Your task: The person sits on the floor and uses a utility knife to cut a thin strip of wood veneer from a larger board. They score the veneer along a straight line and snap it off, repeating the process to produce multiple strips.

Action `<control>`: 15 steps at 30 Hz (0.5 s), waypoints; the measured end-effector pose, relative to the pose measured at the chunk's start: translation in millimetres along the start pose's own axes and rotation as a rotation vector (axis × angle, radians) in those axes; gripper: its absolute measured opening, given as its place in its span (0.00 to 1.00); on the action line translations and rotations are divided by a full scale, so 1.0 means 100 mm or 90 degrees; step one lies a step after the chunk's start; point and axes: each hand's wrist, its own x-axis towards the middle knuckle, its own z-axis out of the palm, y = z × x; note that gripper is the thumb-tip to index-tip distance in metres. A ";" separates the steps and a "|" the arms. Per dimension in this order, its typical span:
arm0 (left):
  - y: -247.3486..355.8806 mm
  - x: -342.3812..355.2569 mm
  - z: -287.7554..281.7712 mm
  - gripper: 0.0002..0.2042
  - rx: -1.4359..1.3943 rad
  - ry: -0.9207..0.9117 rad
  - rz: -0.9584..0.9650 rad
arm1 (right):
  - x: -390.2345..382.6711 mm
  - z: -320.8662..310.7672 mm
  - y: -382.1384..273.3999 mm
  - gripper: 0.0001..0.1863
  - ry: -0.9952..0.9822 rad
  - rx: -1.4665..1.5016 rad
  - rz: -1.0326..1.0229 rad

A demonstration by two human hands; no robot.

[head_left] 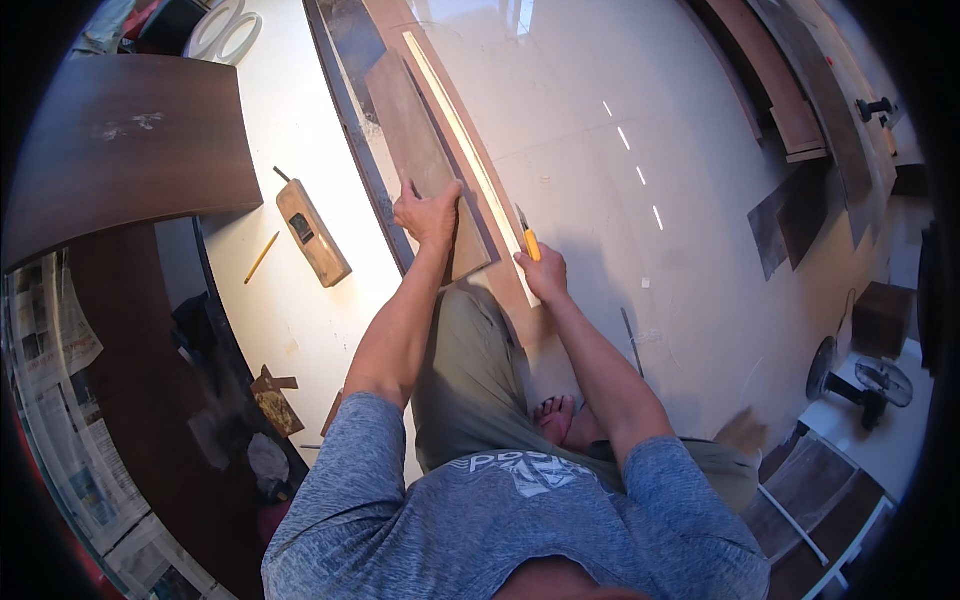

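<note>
My left hand [430,215] grips a long brown wooden board [425,150], fingers at its left edge and thumb across to the right one. My right hand [546,272] is closed round a yellow utility knife [531,242], its dark blade pointing away from me. A long pale wooden strip [462,145] lies just right of the board, on a wider brown plank [400,20]. The knife is close to the strip's right side; whether it touches cannot be made out.
Left on the white surface are a wooden hand plane [322,250], a pencil [262,257] and white rings [238,38]. A dark curved panel [140,140] stands further left. Wooden panels [765,60] lie at the far right, with a small fan [880,385] nearer.
</note>
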 end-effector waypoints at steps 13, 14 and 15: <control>0.11 -0.32 0.35 0.51 0.103 0.020 0.002 | -0.13 -0.07 0.02 0.23 0.069 0.042 -0.003; 0.11 -0.36 0.38 0.51 0.114 0.019 -0.001 | -0.16 -0.03 0.15 0.22 0.144 0.072 -0.035; 0.10 -0.40 0.41 0.51 0.125 0.018 -0.004 | -0.19 0.01 0.25 0.20 0.221 0.101 -0.066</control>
